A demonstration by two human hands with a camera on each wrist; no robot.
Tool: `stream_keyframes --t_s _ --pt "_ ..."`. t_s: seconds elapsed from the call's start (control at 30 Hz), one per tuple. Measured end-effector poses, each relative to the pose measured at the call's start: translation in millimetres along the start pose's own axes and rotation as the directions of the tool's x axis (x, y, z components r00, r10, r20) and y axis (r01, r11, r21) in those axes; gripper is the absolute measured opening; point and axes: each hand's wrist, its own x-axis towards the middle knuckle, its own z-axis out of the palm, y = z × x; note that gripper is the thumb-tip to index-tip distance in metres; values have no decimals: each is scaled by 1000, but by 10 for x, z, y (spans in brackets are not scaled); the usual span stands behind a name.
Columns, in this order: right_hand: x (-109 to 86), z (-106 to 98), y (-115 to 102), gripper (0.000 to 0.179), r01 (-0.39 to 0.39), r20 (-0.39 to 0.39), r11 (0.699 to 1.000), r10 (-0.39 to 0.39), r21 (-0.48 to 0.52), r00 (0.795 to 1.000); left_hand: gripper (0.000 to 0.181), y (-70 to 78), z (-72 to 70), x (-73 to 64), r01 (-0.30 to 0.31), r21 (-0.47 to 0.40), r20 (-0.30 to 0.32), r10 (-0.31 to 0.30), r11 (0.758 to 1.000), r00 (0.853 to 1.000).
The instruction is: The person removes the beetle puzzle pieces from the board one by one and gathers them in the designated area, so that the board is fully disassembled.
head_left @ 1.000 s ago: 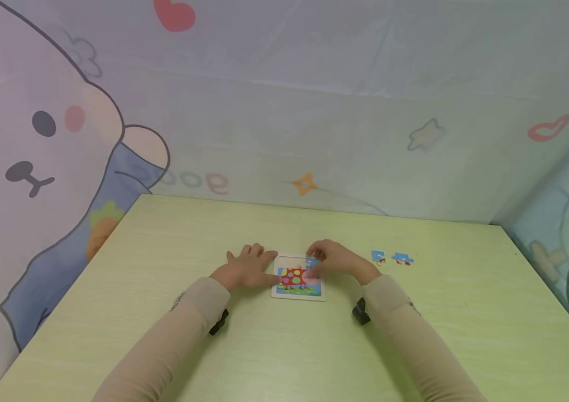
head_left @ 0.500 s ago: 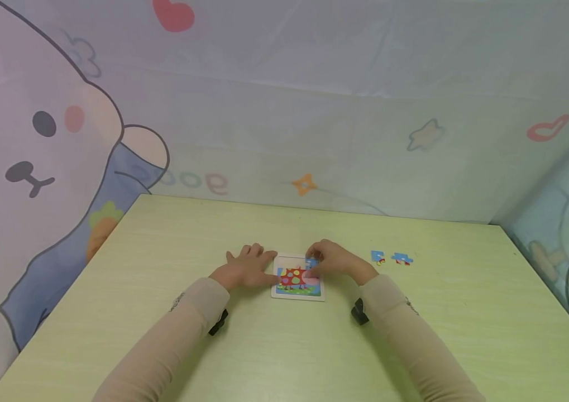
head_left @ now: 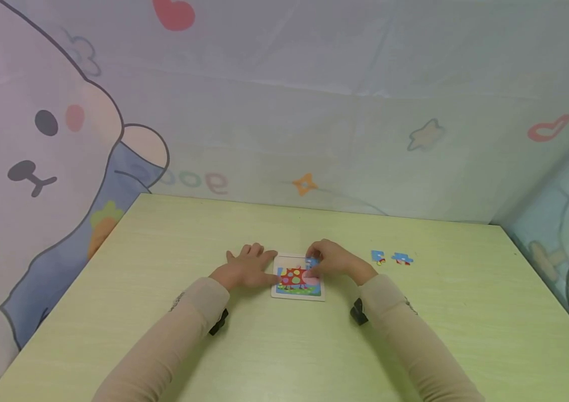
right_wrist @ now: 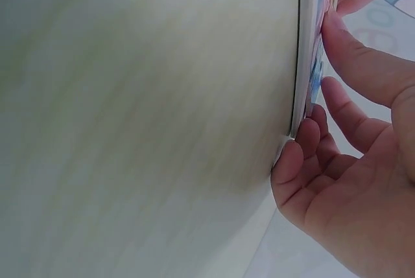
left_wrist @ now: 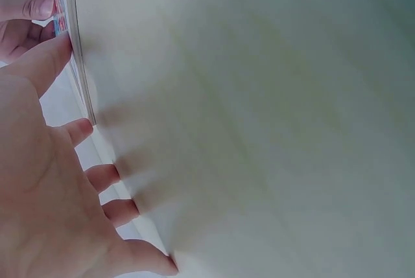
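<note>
From the head view, a square puzzle board [head_left: 298, 279] with a white rim and a flat red spotted picture lies mid-desk [head_left: 284, 346] on pale, faintly grained wood. The left hand [head_left: 246, 271] rests flat beside it, fingers spread wide. The right hand [head_left: 331, 261] presses curled fingers on a blue puzzle piece [head_left: 311, 261]. Two loose blue pieces [head_left: 391, 258] lie well apart to the right.

At the left wrist, straight fingers [left_wrist: 78, 130] touch the board's thin edge.

At the right wrist, the thumb [right_wrist: 363, 64] presses the board's face.

Nothing has visibly shifted since the earlier frames.
</note>
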Motion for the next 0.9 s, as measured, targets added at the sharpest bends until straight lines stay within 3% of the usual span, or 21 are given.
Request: stream_keyframes --t_s 0.43,0.9 --pt "-1 -4 2 34 7 -7 1000 -7 -6 1000 73 32 -54 -53 -19 13 -7 19 1000 1000" --pt "-55 -34 18 21 39 -10 999 -38 34 999 71 35 -45 -55 -23 18 -7 23 1000 1000"
